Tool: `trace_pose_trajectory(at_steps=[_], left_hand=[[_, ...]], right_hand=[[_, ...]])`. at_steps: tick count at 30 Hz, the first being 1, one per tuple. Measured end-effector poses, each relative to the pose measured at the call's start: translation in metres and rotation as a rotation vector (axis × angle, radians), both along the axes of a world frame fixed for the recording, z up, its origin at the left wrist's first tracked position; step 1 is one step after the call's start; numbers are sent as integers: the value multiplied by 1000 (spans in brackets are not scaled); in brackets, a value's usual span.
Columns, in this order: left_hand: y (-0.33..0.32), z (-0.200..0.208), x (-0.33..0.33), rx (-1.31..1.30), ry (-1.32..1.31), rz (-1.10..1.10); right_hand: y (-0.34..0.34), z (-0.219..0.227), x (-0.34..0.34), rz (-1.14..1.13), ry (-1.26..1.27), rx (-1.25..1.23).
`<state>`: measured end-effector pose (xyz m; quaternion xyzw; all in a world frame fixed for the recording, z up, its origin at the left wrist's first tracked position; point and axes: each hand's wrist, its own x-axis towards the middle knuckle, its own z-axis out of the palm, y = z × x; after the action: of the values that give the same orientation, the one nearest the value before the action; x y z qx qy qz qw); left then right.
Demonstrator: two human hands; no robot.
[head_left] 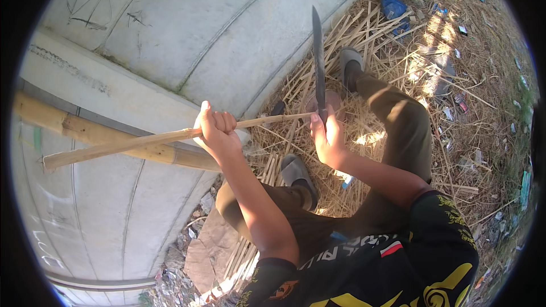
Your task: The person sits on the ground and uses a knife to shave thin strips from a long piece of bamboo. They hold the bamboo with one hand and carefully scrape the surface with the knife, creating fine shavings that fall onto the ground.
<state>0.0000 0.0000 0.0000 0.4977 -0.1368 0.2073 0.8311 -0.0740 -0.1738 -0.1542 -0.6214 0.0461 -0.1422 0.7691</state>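
My left hand [218, 131] is closed in a fist around a long split bamboo strip [122, 145], its thumb sticking up. The strip's wider end reaches out to the left, and its thin end runs right to my other hand. My right hand [328, 139] grips a machete [318, 59], whose long dark blade points away from me. The handle is mostly hidden by the fingers. At the base of the blade, by my right thumb, the strip's thin end meets the knife; whether the edge bites into it, I cannot tell.
A thick bamboo pole [85, 128] lies along the pale concrete wall [227, 28] on the left. Several cut strips [335, 40] and straw cover the ground around my shoes [298, 173]. Flattened cardboard [207, 253] lies near left, a blue bag [393, 11] far right, with scattered litter.
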Motion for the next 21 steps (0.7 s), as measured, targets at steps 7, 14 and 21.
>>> trace_pose_trajectory(at_steps=[7,14,21], left_hand=[[31,-5,-5,91,-1,32],[9,0,-10,52,3,3],[13,-1,-13,69,16,-2]], right_hand=[[25,-1,15,308,283,-285],[4,38,-4,-157,-265,-68],[-1,17,18,362,276,-522]])
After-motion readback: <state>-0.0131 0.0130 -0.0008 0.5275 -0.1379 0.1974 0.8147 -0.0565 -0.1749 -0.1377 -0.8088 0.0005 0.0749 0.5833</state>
